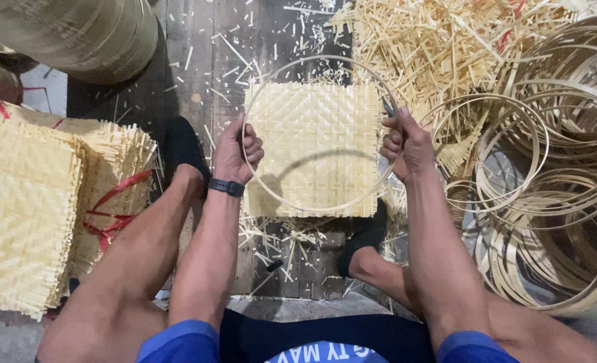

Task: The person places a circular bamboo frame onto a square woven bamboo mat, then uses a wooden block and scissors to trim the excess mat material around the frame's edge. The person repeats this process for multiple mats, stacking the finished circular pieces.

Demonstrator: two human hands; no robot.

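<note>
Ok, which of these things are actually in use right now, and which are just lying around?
In use:
left hand
right hand
bamboo hoop
woven bamboo mat
dark tool

Lying about:
stack of woven mats
pile of hoops
bamboo offcuts
red strap

Looks like a small bamboo-weaving workshop, floor-level setup. Dark wooden floorboards [197,40] are littered with bamboo offcuts [440,40], a tied stack of woven bamboo mats [23,208] sits on one side and a heap of thin bamboo hoops [561,202] on the other. Person's working seated on the ground.
</note>
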